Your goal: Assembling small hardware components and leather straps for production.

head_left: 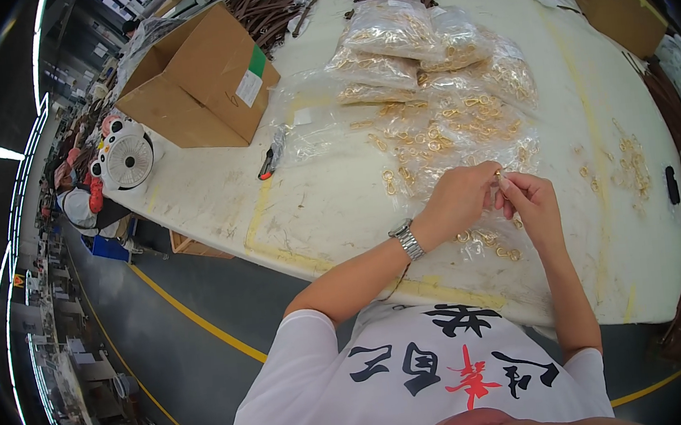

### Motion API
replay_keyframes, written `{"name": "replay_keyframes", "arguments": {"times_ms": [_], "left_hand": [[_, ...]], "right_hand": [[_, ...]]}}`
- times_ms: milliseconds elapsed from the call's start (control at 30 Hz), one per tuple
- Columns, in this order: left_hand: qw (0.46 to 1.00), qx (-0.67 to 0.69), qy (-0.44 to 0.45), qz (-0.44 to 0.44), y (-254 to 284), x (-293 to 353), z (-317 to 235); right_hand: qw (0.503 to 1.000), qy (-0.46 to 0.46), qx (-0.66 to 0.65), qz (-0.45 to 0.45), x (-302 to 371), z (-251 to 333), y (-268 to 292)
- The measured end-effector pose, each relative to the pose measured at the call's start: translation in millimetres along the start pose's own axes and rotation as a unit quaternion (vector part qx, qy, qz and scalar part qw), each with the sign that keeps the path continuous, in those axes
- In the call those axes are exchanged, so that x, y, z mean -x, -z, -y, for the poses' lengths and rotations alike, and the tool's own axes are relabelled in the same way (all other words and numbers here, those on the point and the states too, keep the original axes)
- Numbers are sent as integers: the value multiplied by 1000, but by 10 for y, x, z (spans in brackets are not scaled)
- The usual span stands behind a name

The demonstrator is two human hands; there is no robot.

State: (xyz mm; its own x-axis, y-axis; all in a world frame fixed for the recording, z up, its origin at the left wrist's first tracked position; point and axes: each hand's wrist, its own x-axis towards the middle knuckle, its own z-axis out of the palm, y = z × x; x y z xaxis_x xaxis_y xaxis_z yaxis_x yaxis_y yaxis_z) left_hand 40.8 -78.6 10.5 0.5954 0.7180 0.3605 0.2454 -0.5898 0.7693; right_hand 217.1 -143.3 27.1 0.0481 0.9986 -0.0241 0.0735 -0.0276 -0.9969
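My left hand (460, 194), with a metal watch on its wrist, and my right hand (535, 204) meet above the near part of the table. Their fingertips pinch a small gold metal clasp (499, 173) between them; most of it is hidden by the fingers. Loose gold clasps (484, 240) lie on the table just below my hands. Beyond my fingers spreads a clear plastic bag of gold clasps (452, 132), its contents partly spilling out. More gold clasps (631, 164) are scattered to the right.
Filled clear bags (393, 31) are stacked at the back. An open cardboard box (205, 82) stands left, near a red-and-black cutter (267, 164) and a white fan (126, 161). Brown straps (264, 11) lie far back. A black object (672, 185) rests near the right edge.
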Motion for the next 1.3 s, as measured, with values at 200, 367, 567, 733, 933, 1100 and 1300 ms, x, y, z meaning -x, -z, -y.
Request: {"name": "replay_keyframes", "arguments": {"times_ms": [200,367,567,733,933,1100,1300], "left_hand": [[987,92,111,67,174,-82,-88],[986,105,126,41,244,-99,-56],[982,130,120,73,146,-121,-98],[976,152,130,84,122,-116,-162],[969,165,173,58,156,-110,-150],[975,161,148,44,121,-93,-43],[972,176,153,36,146,-97,-23]], "right_hand": [[998,-13,50,-31,-75,17,385],[850,127,438,-262,72,143,1146],[778,167,583,-164,-577,295,1261],[776,107,615,-88,-2045,719,884],[762,151,628,-45,-3141,1053,463],[763,160,626,-22,-3473,1087,160],[760,136,634,-40,-3963,1010,-89]]}}
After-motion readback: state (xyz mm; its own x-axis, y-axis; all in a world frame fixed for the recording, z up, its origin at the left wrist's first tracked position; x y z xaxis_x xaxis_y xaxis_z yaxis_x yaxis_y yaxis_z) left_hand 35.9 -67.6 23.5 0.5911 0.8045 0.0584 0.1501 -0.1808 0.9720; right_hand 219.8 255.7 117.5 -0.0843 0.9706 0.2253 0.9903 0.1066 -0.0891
